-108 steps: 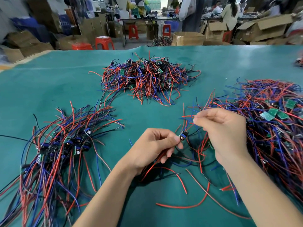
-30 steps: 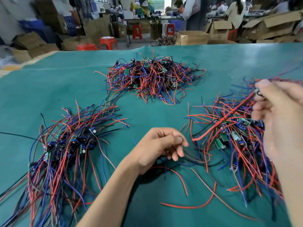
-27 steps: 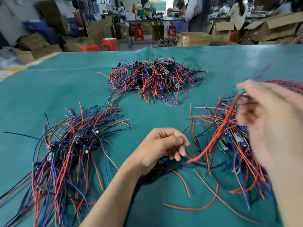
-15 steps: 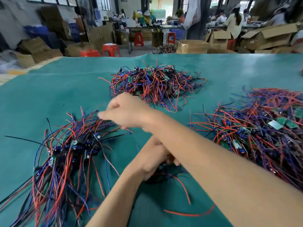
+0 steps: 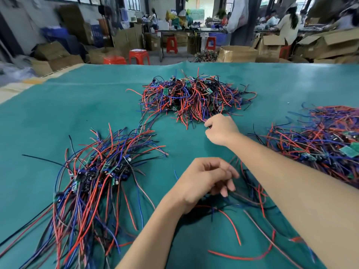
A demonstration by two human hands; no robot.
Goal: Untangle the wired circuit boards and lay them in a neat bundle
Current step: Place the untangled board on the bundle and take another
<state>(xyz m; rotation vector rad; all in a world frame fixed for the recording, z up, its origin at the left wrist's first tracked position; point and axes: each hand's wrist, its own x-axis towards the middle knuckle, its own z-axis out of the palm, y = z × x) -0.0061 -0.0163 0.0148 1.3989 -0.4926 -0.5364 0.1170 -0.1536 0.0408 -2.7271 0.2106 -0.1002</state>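
Observation:
Three heaps of red, blue and black wired circuit boards lie on the green table mat (image 5: 77,105). The combed bundle (image 5: 93,181) lies at the near left with its boards side by side. A tangled pile (image 5: 194,96) sits far in the middle, and another tangled pile (image 5: 320,142) at the right. My right hand (image 5: 221,129) reaches to the near edge of the far pile, its curled fingers pinching wire ends there. My left hand (image 5: 206,179) stays low in the middle, fingers curled on loose wires (image 5: 246,199) that trail out to the right.
Loose red wires (image 5: 233,230) lie on the mat near me. Beyond the table's far edge stand cardboard boxes (image 5: 238,53), red stools (image 5: 138,56) and people at other benches. The mat's left edge meets a pale board (image 5: 23,82).
My right hand pulled a wired board up from the right pile, carried it across to the left bundle, then swung back to the far pile's near edge. My left hand stayed put.

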